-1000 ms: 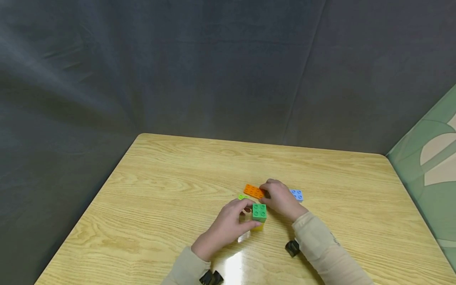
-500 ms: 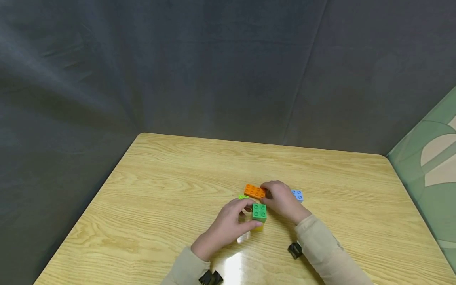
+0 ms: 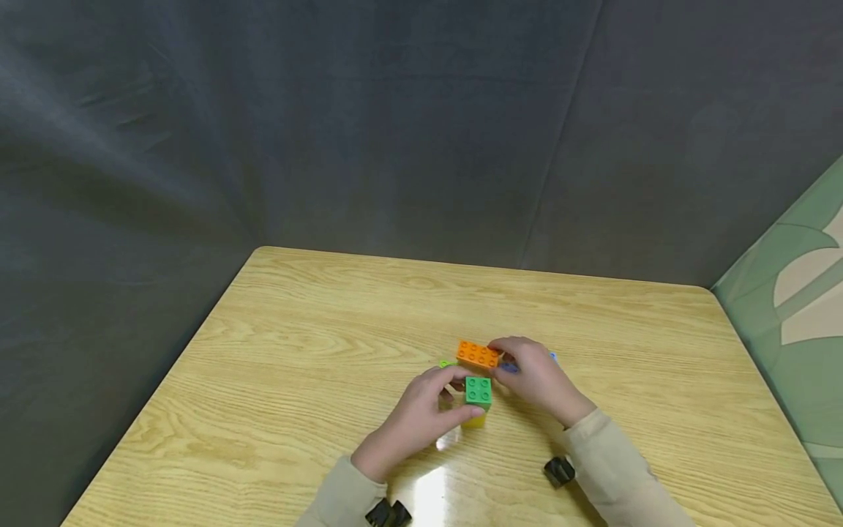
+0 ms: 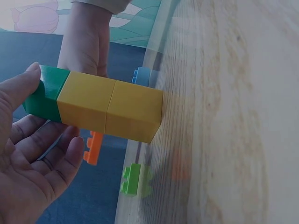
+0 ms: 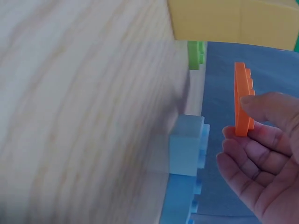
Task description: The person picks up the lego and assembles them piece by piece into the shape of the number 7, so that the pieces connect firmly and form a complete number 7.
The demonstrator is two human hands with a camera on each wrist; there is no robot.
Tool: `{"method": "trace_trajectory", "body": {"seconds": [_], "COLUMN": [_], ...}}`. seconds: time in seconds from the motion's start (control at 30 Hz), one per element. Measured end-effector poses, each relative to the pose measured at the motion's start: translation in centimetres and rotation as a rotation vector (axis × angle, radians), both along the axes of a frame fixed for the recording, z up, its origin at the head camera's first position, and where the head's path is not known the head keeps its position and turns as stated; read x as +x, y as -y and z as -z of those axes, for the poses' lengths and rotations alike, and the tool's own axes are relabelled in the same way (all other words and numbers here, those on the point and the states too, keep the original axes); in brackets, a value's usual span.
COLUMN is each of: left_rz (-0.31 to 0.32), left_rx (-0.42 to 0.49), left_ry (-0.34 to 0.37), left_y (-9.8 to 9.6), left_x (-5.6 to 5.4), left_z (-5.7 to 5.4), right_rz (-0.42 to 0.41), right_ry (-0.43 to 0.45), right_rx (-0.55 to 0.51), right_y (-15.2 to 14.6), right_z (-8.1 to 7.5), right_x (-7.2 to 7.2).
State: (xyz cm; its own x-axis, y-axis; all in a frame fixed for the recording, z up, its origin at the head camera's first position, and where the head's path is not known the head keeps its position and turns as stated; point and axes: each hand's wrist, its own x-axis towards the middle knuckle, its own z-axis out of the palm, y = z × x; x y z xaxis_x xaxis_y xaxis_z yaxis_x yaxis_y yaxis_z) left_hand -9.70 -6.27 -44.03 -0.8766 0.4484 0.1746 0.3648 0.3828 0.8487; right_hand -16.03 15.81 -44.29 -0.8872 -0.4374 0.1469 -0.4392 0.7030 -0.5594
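Observation:
A stack stands upright on the table, a green brick [image 3: 478,391] on top of two yellow bricks [image 4: 110,105]. My left hand [image 3: 421,413] holds the stack at the green brick, with the thumb on one side and fingers on the other. Just beyond it, my right hand [image 3: 541,382] pinches a flat orange brick [image 3: 477,355] by one end. That brick is level, studs up, and raised off the table in the right wrist view [image 5: 242,100]. In the head view, the right hand partly hides the blue bricks.
A lime green brick [image 4: 132,179] sits on the table [image 3: 316,337] behind the stack. Two blue bricks, one lighter [image 5: 186,144] and one deeper blue [image 5: 177,198], stand side by side below the right hand. A dark curtain [image 3: 395,132] hangs behind the table's far edge.
My right hand has lifted the orange brick off the table and shifted it slightly right. The left hand and the stack have stayed almost still.

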Motion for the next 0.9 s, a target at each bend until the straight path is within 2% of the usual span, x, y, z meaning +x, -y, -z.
{"method": "trace_trajectory", "body": {"seconds": [0.57,0.9], "left_rz": [-0.009,-0.006], "left_rx": [0.01,0.027], "left_ry": [-0.012,0.021], "left_y": [0.1,0.1], "left_x": [0.0,0.0], "left_z": [0.1,-0.4], "right_rz": [-0.053,-0.1], "right_ry": [-0.069,-0.113], "right_rx": [-0.119,-0.147], "right_y": [-2.1,-3.6], "right_z": [-2.5,-4.2], "right_x": [2.1,3.2]}}
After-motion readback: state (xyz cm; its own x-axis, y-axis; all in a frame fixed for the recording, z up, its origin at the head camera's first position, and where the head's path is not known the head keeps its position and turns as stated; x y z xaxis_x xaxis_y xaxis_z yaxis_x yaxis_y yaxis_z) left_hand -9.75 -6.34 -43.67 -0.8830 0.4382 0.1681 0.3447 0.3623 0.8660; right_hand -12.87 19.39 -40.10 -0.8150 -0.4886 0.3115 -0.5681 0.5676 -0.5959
